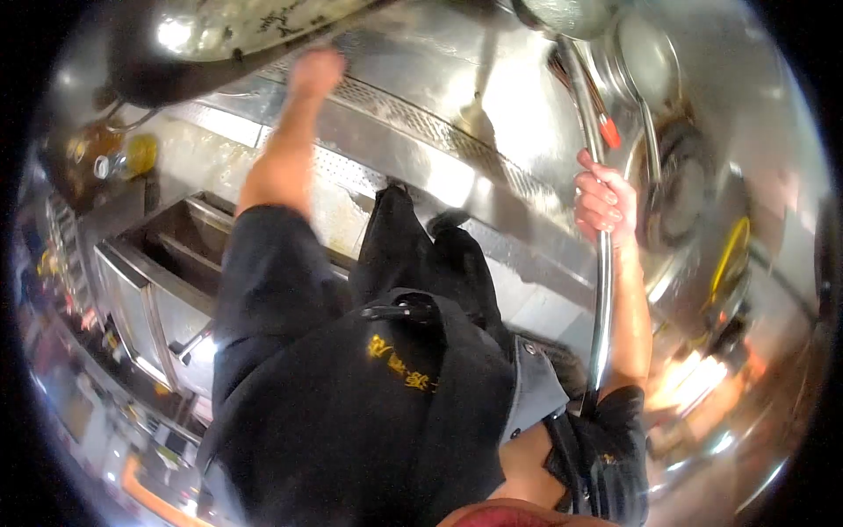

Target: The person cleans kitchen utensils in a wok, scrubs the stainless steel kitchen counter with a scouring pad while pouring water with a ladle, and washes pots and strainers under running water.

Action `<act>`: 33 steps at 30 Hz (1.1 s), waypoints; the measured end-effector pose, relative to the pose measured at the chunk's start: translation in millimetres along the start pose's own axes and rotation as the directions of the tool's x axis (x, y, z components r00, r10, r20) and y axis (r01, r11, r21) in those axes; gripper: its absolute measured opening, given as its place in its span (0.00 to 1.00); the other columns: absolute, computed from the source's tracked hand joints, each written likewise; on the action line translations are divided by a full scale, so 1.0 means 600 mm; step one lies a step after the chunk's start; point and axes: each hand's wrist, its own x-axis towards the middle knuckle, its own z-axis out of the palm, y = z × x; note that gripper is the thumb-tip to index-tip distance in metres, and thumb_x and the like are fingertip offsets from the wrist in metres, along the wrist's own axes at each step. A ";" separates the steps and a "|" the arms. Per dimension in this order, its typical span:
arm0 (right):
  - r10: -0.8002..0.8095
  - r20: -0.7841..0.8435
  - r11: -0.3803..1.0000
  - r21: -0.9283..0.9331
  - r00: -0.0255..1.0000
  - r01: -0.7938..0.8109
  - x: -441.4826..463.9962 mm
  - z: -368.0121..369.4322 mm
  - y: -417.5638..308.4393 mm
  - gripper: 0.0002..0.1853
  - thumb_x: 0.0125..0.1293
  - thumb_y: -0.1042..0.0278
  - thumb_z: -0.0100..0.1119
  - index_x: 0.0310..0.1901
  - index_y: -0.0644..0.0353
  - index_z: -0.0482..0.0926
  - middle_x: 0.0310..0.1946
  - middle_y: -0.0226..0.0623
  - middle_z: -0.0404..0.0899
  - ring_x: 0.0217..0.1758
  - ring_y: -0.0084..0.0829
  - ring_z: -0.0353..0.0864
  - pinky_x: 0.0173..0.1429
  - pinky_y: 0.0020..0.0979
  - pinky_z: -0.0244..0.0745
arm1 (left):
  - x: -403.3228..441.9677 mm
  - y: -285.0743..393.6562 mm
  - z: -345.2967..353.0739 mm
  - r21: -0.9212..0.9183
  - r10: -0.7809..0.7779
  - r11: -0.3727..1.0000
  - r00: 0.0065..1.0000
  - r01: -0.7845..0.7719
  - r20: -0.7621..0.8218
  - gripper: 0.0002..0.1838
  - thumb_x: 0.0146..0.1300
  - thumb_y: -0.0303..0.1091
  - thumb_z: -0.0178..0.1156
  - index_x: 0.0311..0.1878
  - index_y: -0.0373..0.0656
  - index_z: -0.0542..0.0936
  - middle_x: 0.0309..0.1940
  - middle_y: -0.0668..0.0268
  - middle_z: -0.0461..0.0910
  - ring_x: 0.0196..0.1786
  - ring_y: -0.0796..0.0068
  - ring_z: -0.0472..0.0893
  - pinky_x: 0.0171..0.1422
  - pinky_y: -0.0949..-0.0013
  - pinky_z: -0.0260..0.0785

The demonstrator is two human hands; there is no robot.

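At the upper left, my left hand (316,72) is closed at the rim of a dark wok (167,83); motion blurs its fingers. The wok looks tilted, and pale food with dark bits (255,25) lies inside. A small loop handle (132,119) sticks out from its far left side. On the right, my right hand (606,202) wraps round the long metal handle of a ladle (604,290). Its round bowl (566,13) is at the top edge, partly cut off. Close beside this handle is a thin utensil with a red-orange tip (609,132).
A second round-headed metal utensil (650,66) lies right of the ladle. A perforated drain strip (421,119) crosses the steel stove top (395,53). Left of my body stands an open steel unit (145,281). A yellow container (140,155) sits behind it. Bright glare (694,378) shows at lower right.
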 end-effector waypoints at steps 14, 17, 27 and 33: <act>0.034 -0.163 0.998 0.062 0.986 -0.024 -0.280 -0.183 0.336 0.09 0.74 0.75 0.46 0.51 0.56 0.75 0.16 0.20 0.60 0.09 0.13 0.54 0.09 0.20 0.52 | -0.320 0.374 0.101 0.001 0.100 0.994 0.889 -0.112 -0.448 0.24 0.72 0.43 0.51 0.66 0.43 0.78 0.74 0.64 0.67 0.68 0.61 0.69 0.70 0.60 0.64; -0.044 -0.281 0.998 0.020 0.959 0.052 -0.377 -0.194 0.380 0.08 0.74 0.75 0.46 0.50 0.55 0.74 0.15 0.21 0.58 0.09 0.14 0.53 0.08 0.21 0.50 | -0.363 0.544 0.066 -0.051 0.266 0.959 0.946 -0.279 -0.186 0.25 0.72 0.37 0.47 0.69 0.42 0.75 0.77 0.63 0.64 0.72 0.61 0.67 0.72 0.60 0.61; -0.322 -0.679 0.930 -0.096 0.659 0.356 -0.614 -0.250 0.432 0.06 0.72 0.76 0.47 0.45 0.56 0.75 0.18 0.23 0.59 0.10 0.18 0.54 0.09 0.22 0.48 | -0.437 0.857 0.126 -0.147 0.758 0.587 0.604 -0.796 -0.246 0.29 0.76 0.39 0.47 0.79 0.49 0.62 0.82 0.65 0.54 0.83 0.69 0.52 0.84 0.60 0.48; -0.391 -0.709 0.920 -0.320 0.586 0.227 -0.591 -0.211 0.448 0.06 0.69 0.78 0.50 0.44 0.56 0.72 0.17 0.22 0.60 0.10 0.15 0.55 0.09 0.22 0.48 | -0.405 0.707 0.117 -0.200 0.570 0.744 0.762 -0.637 -0.306 0.29 0.77 0.44 0.47 0.78 0.52 0.63 0.81 0.64 0.56 0.83 0.67 0.52 0.85 0.58 0.45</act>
